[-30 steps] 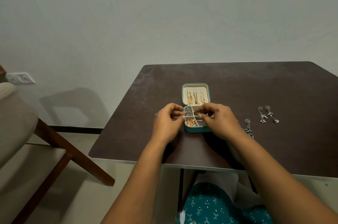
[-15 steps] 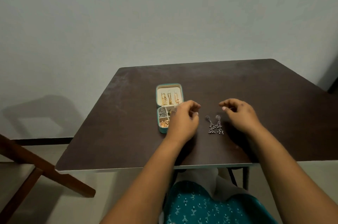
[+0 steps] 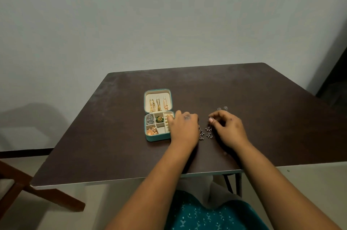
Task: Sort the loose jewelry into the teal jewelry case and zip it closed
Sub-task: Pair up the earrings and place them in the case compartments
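The teal jewelry case (image 3: 150, 137) lies open on the dark table (image 3: 105, 136). Gold chains hang in its lid, and silver, green-gold and gold pieces fill its compartments. My left hand (image 3: 185, 126) lies knuckles up over the case's right edge with its fingers curled under; what they touch is hidden. Two silver dangle earrings lie between my hands. My left hand hides the top of the left one (image 3: 201, 134). My right hand (image 3: 228, 128) pinches the top of the right one (image 3: 208, 132). Another silver pair (image 3: 222, 108) lies just behind my right hand.
A wooden chair frame (image 3: 22, 190) stands at the lower left, beside the table. The table's near edge (image 3: 131, 180) runs just above my lap. A grey wall rises behind the table.
My hands have left the case's compartments. The right hand went to the silver earrings beside the case and pinched one. The view swung right, so the case sits further left.
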